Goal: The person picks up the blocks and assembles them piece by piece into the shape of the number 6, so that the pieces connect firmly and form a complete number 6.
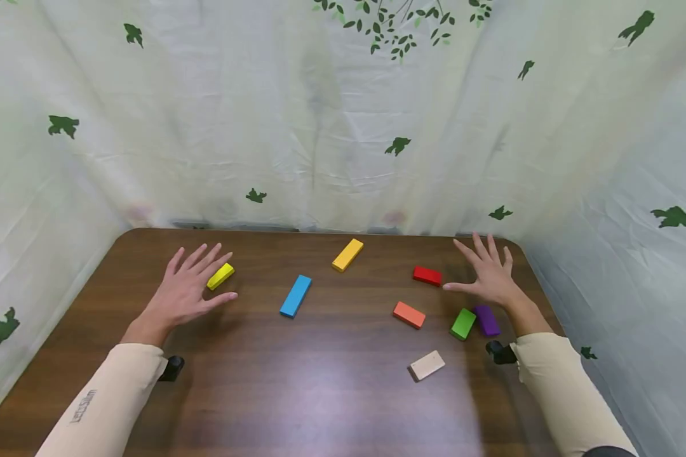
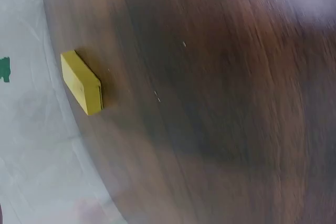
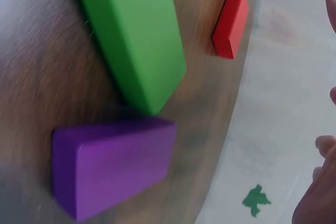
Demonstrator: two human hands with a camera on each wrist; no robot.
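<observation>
My left hand (image 1: pixel 187 291) hovers over the left side of the table with its fingers spread, holding nothing. A yellow block (image 1: pixel 221 277) lies just beyond it, partly behind the fingers in the head view; the left wrist view shows the same yellow block (image 2: pixel 82 83) whole. At the right, my right hand (image 1: pixel 490 274) is spread too and holds nothing. Its thumb points toward a red block (image 1: pixel 427 275). Below this hand lie a green block (image 1: pixel 463 324) and a purple block (image 1: pixel 486 320), close together; the right wrist view has the green block (image 3: pixel 139 38) large beside the purple block (image 3: pixel 118 163).
A blue block (image 1: pixel 295 296) and an orange-yellow block (image 1: pixel 347 255) lie mid-table. Right of them are an orange block (image 1: pixel 409 315) and a beige block (image 1: pixel 427 365). A pale curtain (image 1: pixel 206 146) with green leaf and bird shapes surrounds the brown table (image 1: pixel 297 393).
</observation>
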